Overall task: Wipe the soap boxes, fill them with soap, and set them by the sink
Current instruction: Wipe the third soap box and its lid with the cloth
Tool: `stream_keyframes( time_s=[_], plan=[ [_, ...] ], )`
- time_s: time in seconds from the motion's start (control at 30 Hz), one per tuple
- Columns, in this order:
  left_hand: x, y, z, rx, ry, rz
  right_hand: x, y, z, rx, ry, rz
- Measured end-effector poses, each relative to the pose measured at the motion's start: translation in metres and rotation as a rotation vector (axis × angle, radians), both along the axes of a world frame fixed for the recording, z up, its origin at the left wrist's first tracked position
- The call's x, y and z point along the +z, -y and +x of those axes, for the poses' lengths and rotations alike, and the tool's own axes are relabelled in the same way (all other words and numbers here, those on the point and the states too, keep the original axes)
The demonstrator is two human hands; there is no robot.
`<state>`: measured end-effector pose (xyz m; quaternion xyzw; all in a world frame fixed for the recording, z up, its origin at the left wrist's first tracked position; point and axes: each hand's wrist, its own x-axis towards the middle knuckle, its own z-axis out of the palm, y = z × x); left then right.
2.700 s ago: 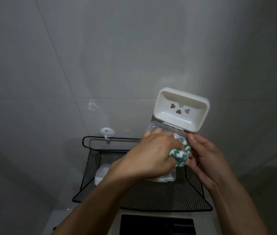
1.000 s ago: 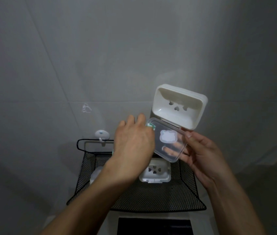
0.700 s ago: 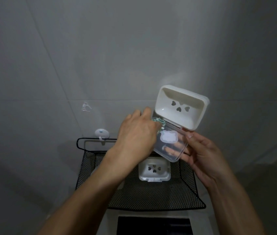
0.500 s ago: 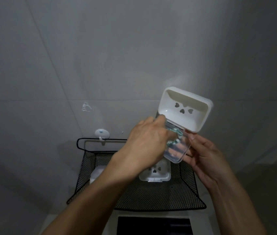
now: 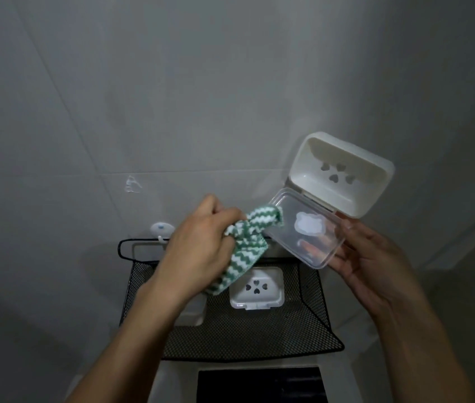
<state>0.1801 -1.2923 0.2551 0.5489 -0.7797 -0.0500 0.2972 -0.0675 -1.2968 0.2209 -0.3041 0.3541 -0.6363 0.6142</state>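
Left hand (image 5: 198,251) grips the cloth (image 5: 245,245) against the lid (image 5: 309,228); right hand (image 5: 373,263) cradles it, fingers loosely curled

Right of centre, the right hand (image 5: 375,266) holds an open soap box (image 5: 343,181); the left hand (image 5: 198,251) presses a green-and-white cloth (image 5: 247,245) against its clear lid (image 5: 306,228).

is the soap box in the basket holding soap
No, the soap box in the basket shows only its bare heart-shaped holes, no soap.
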Motion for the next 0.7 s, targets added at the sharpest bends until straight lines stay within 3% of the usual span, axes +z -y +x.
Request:
stream_keyframes(
  time_s=[0.2,0.37,0.53,0.7],
  plan=[
    [-0.035,-0.003,0.016,0.132,-0.279,0.090,-0.007,0.000,-0.001,-0.042,-0.068,0.048],
    [-0.058,-0.002,0.021,0.180,-0.141,0.271,-0.005,0.001,-0.004,-0.031,-0.046,0.030],
    [-0.094,0.004,-0.004,0.061,0.016,0.491,-0.006,0.003,0.007,0.019,-0.031,0.026],
    [-0.109,0.009,-0.010,-0.012,0.043,0.520,-0.005,0.001,0.016,0.036,0.009,0.033]
  ],
)
